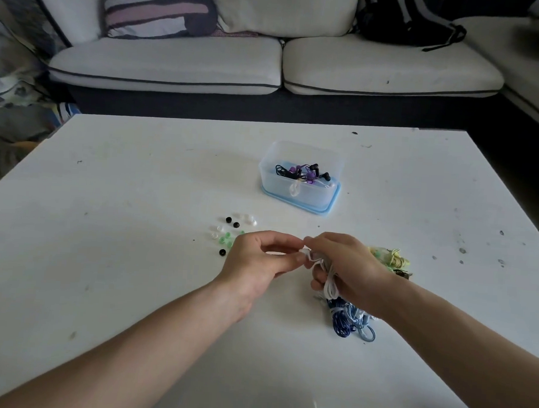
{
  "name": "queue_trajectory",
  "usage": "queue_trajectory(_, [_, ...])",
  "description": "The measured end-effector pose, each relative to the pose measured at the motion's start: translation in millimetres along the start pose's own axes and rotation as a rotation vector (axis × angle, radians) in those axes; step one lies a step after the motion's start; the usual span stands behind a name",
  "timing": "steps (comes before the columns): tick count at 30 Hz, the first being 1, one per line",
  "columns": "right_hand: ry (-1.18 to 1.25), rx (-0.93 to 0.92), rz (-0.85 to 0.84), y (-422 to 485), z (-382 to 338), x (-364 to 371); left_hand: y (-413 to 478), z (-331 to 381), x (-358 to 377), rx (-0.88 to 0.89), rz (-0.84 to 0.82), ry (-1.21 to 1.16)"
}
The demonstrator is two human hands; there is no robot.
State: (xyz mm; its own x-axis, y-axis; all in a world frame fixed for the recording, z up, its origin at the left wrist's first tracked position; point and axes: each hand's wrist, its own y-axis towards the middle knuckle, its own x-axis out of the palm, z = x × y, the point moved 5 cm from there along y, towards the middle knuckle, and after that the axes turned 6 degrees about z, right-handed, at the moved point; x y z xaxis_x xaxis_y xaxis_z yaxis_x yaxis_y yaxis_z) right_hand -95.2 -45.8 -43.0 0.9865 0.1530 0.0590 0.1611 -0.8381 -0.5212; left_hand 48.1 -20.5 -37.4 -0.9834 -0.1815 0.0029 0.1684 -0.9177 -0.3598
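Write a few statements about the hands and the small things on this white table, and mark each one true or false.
1. Both the left hand and the right hand hold the white cable. True.
2. The clear box is empty. False: black and purple earphones lie in it.
3. Loose ear tips lie on the table beside the left hand. True.
4. The blue cables are in the box. False: they lie on the table under the right wrist.
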Motion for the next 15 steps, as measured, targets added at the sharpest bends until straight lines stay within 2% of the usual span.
queue_trajectory(7, [0.002,-0.111,-0.073,6.0,-2.0,-0.2,12.0,-1.4,0.0,0.005,0.000,-0.044])
queue_trajectory(11, [0.032,-0.116,-0.035,10.1,-1.8,-6.0,25.6,3.6,-3.0,0.049,-0.029,0.053])
queue_trajectory(13, [0.077,-0.100,0.005,12.9,-1.9,-10.6,43.9,10.9,-13.4,0.141,-0.009,0.189])
queue_trajectory(15, [0.099,-0.106,0.044,14.9,-4.3,-15.4,70.6,21.8,-32.4,0.317,0.133,0.525])
